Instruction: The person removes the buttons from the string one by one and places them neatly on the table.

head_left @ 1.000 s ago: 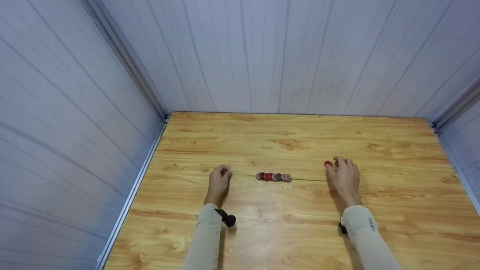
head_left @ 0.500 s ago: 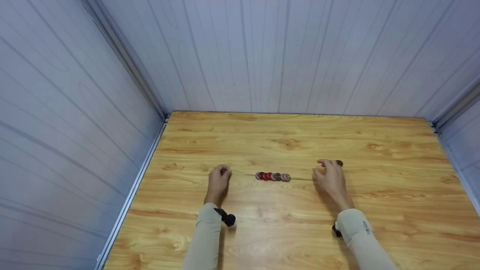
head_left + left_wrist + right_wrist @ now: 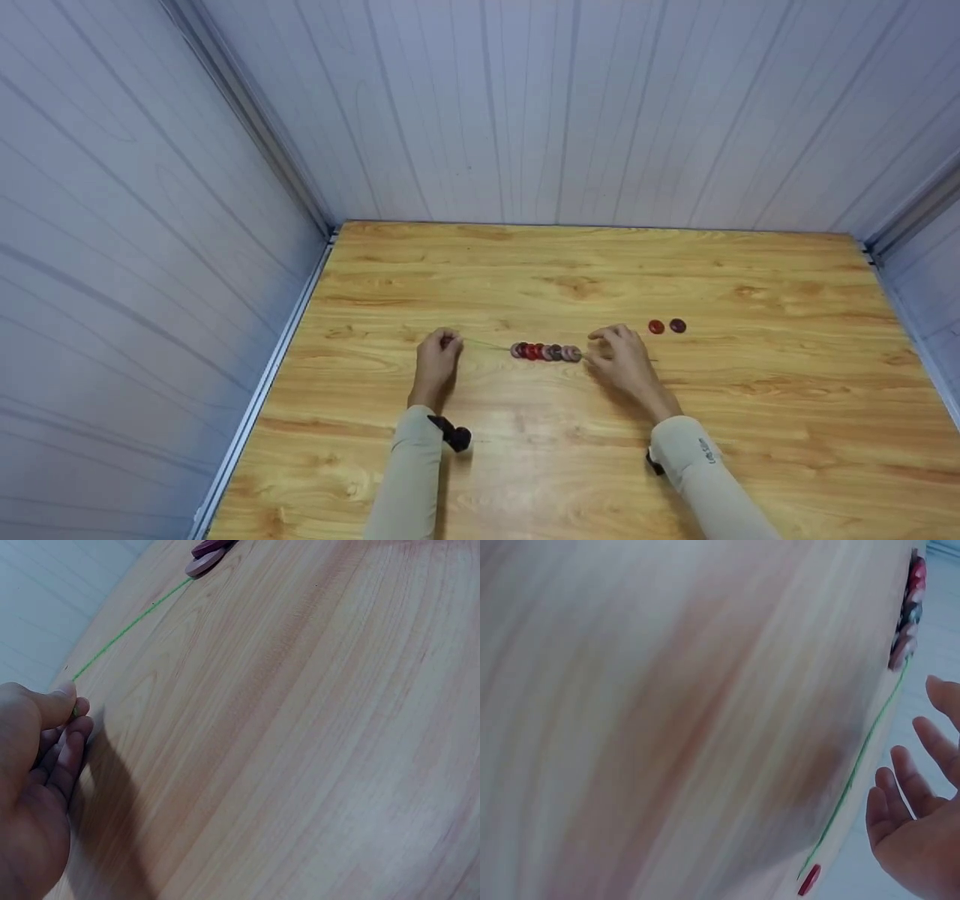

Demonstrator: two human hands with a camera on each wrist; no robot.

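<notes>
My left hand (image 3: 436,366) pinches the end of a green string (image 3: 124,634) between thumb and fingers. The string runs to a row of flat, button-like discs (image 3: 546,352) in red, dark and pinkish tones. They overlap side by side on the table, apparently threaded on the string. Close to the row's right end is my right hand (image 3: 628,367). Its fingers are spread in the right wrist view, with nothing held. Past the row, the string's free stretch (image 3: 855,769) lies along the table beneath that hand. Whether its fingertips touch the end disc, I cannot tell.
A loose red disc (image 3: 656,326) and a loose dark disc (image 3: 678,325) lie side by side beyond my right hand. The wood-grain table (image 3: 525,465) meets a pale panel wall (image 3: 525,112) at the back, with further panels at left and right.
My right hand has moved left along the string, from beside the loose discs to the row's right end, uncovering both loose discs. The left hand and the row have hardly moved.
</notes>
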